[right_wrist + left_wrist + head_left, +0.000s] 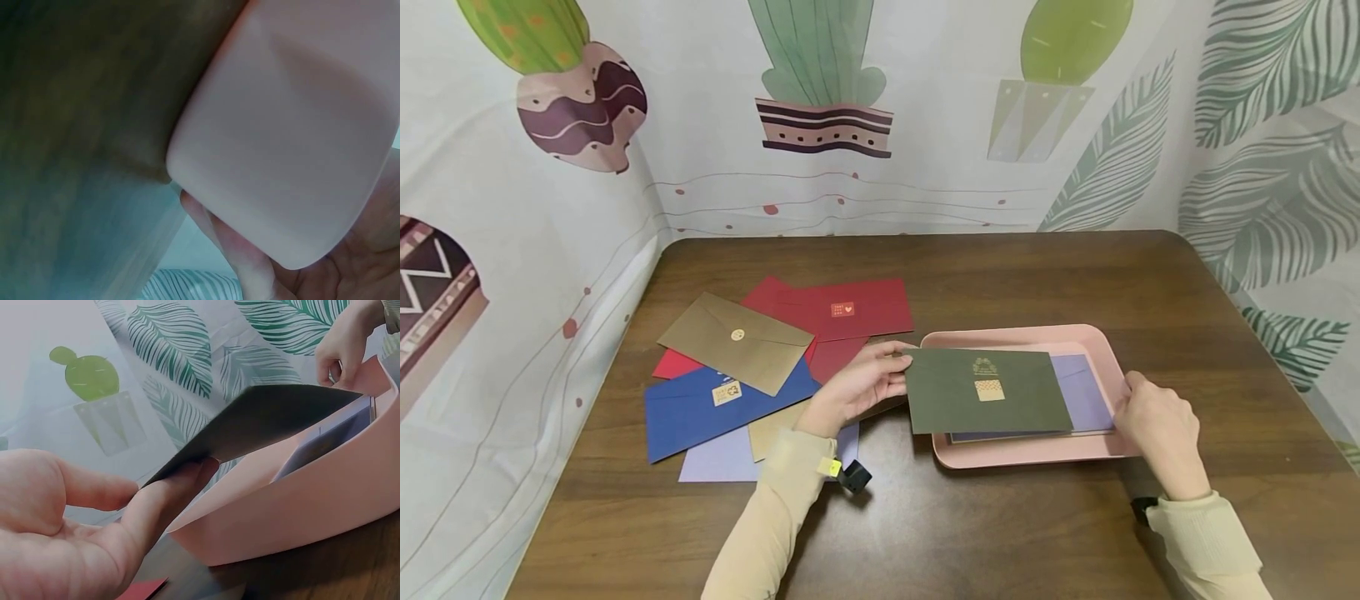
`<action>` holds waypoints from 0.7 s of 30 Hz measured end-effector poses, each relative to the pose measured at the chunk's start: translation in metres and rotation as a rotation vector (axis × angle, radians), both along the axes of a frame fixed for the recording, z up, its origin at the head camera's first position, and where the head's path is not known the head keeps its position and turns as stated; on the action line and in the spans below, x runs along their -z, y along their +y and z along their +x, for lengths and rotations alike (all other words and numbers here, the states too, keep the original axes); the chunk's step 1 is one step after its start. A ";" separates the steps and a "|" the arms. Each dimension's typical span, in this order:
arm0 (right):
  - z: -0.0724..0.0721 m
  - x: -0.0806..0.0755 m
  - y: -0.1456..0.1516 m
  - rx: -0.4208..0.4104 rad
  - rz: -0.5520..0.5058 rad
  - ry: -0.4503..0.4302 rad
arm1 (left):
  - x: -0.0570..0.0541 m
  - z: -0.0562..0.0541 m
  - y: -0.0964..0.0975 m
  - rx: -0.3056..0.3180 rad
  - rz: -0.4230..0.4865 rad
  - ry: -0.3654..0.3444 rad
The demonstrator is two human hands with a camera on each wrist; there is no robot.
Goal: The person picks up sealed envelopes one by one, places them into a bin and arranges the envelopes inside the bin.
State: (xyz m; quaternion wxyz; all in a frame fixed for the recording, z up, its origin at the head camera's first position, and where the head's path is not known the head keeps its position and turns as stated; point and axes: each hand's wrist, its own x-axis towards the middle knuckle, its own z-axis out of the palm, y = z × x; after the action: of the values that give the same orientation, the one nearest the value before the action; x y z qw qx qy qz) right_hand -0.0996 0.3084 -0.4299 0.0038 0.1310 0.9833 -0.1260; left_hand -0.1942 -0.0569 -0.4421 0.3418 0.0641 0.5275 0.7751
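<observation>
My left hand (863, 385) pinches the left edge of a dark green envelope (947, 400) with a gold stamp and emblem. In the left wrist view the green envelope (250, 419) is tilted above the pink tray (294, 519), thumb on one side and fingers beneath. A lavender envelope (1086, 392) lies in the pink tray (1022, 457), partly covered by the green one; other edges show under it. My right hand (1161, 429) grips the tray's right end. The right wrist view shows its fingers (240, 250) against the tray's outer wall (269, 144).
Left of the tray lies a loose pile: a brown envelope (737, 342), a blue envelope (700, 417), a red envelope (872, 304), a lavender envelope (715, 468) and a beige envelope (767, 429). They overlap on the wooden table (962, 533). A patterned cloth (940, 125) hangs behind.
</observation>
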 end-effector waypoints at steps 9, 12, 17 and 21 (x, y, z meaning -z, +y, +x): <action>0.000 0.000 0.001 0.002 -0.002 -0.012 | -0.001 0.000 0.007 0.020 -0.015 -0.008; 0.000 0.001 0.002 0.005 -0.002 -0.017 | -0.002 0.000 0.010 0.040 -0.013 -0.013; -0.001 -0.001 0.001 0.005 -0.001 -0.031 | -0.002 0.000 0.015 0.067 -0.020 -0.036; -0.001 -0.002 0.001 0.004 -0.003 -0.029 | -0.002 0.000 0.017 0.079 -0.028 -0.030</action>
State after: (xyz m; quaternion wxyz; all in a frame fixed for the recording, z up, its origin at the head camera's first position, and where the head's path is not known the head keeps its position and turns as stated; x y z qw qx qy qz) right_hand -0.1004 0.3092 -0.4279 0.0177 0.1349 0.9827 -0.1254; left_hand -0.1938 -0.0398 -0.4399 0.3810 0.0684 0.5301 0.7544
